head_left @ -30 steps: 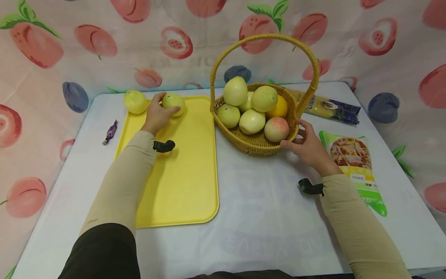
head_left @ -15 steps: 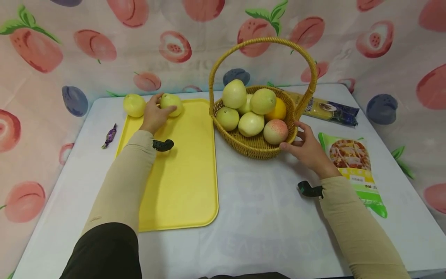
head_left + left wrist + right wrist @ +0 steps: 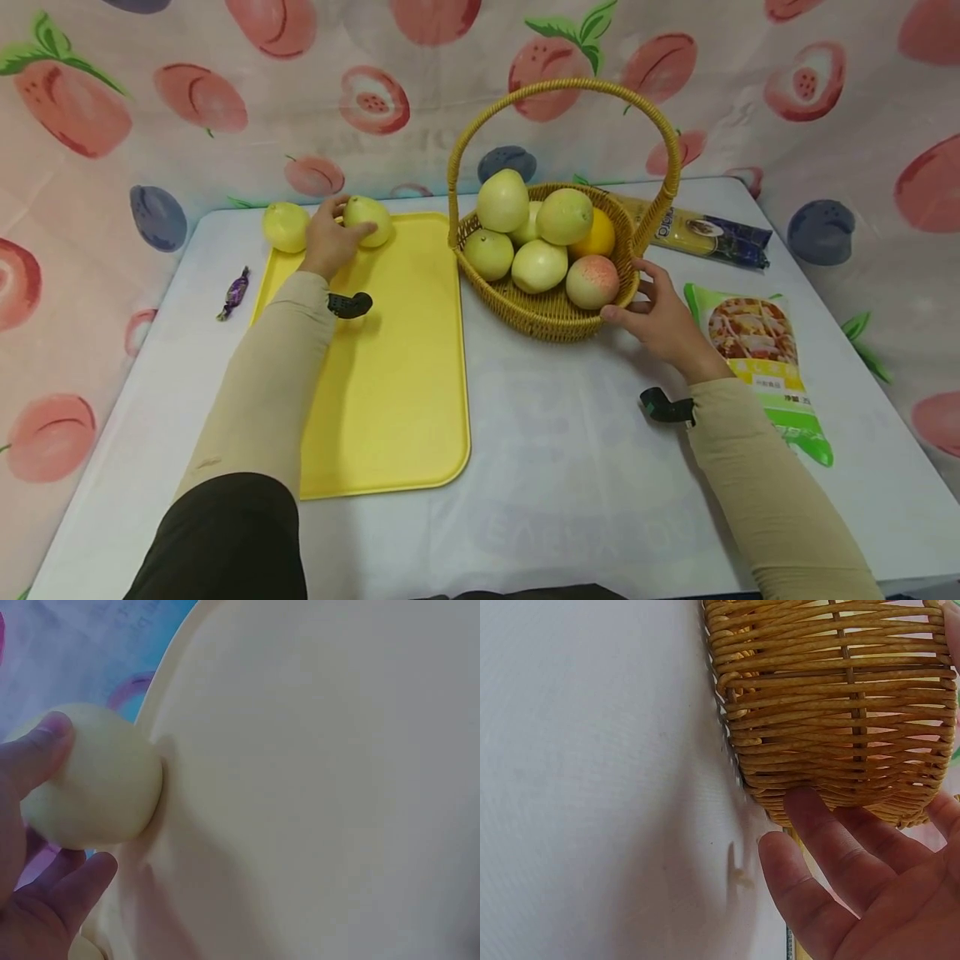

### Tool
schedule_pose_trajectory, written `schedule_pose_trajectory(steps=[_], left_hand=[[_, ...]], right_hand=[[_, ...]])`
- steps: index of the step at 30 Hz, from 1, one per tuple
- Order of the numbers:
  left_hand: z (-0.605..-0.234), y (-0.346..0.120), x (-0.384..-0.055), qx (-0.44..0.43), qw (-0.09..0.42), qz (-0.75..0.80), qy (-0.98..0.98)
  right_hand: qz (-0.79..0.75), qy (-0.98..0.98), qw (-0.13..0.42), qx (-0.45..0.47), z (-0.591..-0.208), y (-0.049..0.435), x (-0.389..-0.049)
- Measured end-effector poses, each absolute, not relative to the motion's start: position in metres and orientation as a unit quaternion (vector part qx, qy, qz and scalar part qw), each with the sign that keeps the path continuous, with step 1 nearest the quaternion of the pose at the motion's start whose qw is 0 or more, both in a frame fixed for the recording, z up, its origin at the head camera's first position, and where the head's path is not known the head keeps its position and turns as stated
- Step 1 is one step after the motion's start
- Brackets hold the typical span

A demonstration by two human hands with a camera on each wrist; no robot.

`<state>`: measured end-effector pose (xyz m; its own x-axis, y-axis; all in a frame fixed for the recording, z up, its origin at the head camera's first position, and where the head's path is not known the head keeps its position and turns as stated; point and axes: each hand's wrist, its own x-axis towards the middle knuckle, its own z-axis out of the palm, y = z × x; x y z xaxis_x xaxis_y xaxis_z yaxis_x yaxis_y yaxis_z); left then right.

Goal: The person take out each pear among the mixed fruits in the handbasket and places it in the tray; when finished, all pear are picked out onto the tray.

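Little shifts over the last second: at the far edge of a yellow tray (image 3: 397,358), a person's left hand (image 3: 328,240) keeps thumb and fingers clamped on a pale-yellow fruit (image 3: 371,219), apparently not yet released. The right hand (image 3: 670,329) rests, fingers apart, against a wicker basket (image 3: 555,327), unmoved on the white surface (image 3: 558,450).

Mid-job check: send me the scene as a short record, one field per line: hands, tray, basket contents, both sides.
Left hand: holds a yellow-green fruit
Right hand: grips the wicker basket at its near-right rim
Yellow tray: second fruit at far left corner
Basket contents, visible: five pale fruits, one orange fruit, one pink-blushed fruit
Left side: purple wrapped candy
Right side: long packet, green bag
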<state>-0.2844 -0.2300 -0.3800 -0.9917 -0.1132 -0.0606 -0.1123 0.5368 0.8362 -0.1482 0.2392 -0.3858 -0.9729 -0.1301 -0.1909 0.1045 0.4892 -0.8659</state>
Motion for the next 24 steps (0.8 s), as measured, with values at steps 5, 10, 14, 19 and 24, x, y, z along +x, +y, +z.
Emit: schedule_pose_trajectory(steps=[5,10,14,19,24], left_hand=[[-0.3793,-0.2291,-0.286,0.069,-0.001,-0.476,-0.877],[-0.3802,-0.2282,-0.2888,0.074,-0.002,-0.481,-0.874],[-0.38,-0.2287,-0.2892,0.073,-0.004,-0.483,-0.873],[-0.3773,-0.2284,-0.2858,0.073,-0.006,-0.492,-0.867],[-0.3716,-0.2286,-0.2806,0.051,0.011,-0.477,-0.877]], right_hand=[[-0.512,0.851,0.119,-0.009,-0.3854,0.2393,-0.149],[-0.515,0.848,0.122,-0.009,-0.3828,0.2391,-0.149],[-0.514,0.849,0.124,-0.006,-0.3813,0.2393,-0.1488],[-0.512,0.85,0.124,-0.006,-0.3823,0.2392,-0.1492],[-0.511,0.851,0.122,-0.005,-0.3837,0.2392,-0.149]])
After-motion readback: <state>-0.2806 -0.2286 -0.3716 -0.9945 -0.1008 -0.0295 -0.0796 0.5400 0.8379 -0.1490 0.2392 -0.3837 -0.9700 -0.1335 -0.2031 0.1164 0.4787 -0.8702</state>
